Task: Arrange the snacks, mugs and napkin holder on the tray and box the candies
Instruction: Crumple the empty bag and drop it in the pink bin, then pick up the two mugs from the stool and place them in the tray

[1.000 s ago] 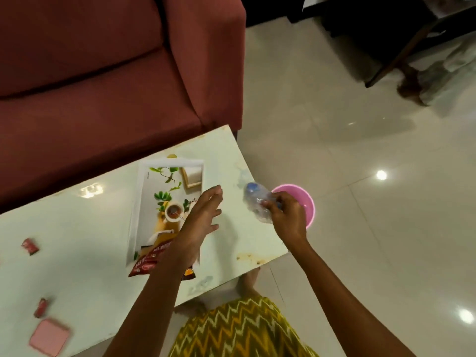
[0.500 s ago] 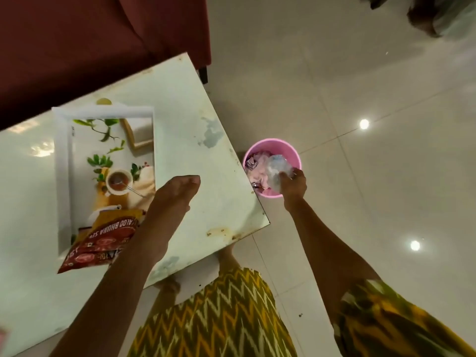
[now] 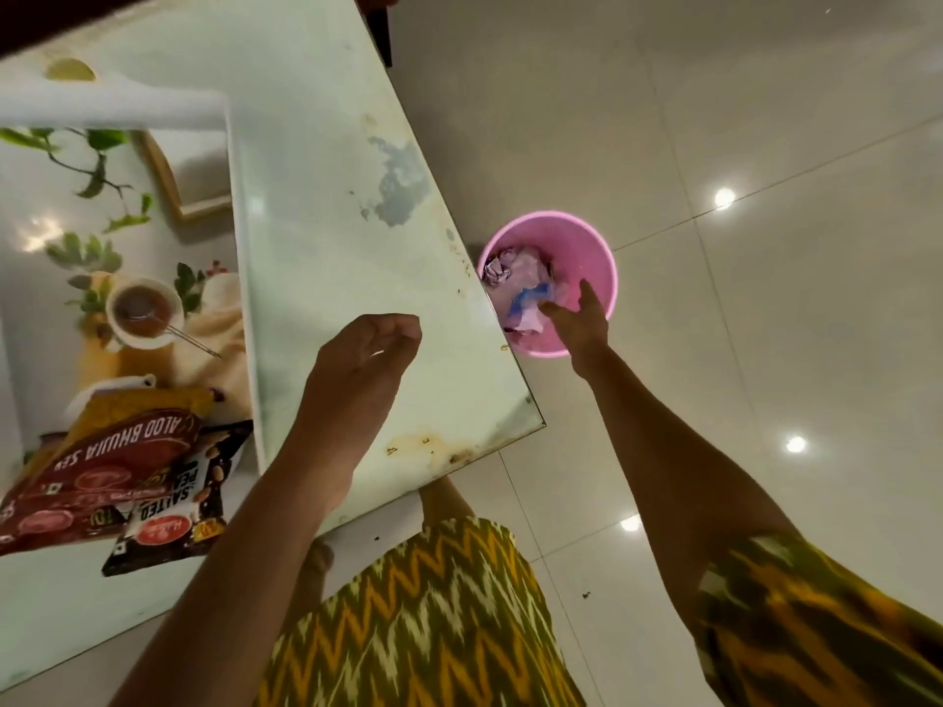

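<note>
A white tray (image 3: 240,237) with a printed leaf-and-teacup picture lies on the pale table (image 3: 337,196) at the left. Two snack packets rest on its near end: a red one (image 3: 102,472) on top, with a black salted-peanut one (image 3: 173,517) under it. My left hand (image 3: 357,369) hovers over the table right of the tray, fingers loosely curled, holding nothing. My right hand (image 3: 576,318) reaches into a pink bin (image 3: 587,247) on the floor, fingers spread over a crumpled clear wrapper (image 3: 530,298) that lies among other rubbish.
The pink bin stands on the glossy tiled floor (image 3: 714,349) just off the table's right edge. A dark sofa leg (image 3: 380,28) shows at the table's far corner. My lap in a yellow zigzag garment (image 3: 423,620) fills the bottom.
My right hand carried the crumpled wrapper from the table edge down into the pink bin and opened over it. The view swung down and right. My left hand curled slightly.
</note>
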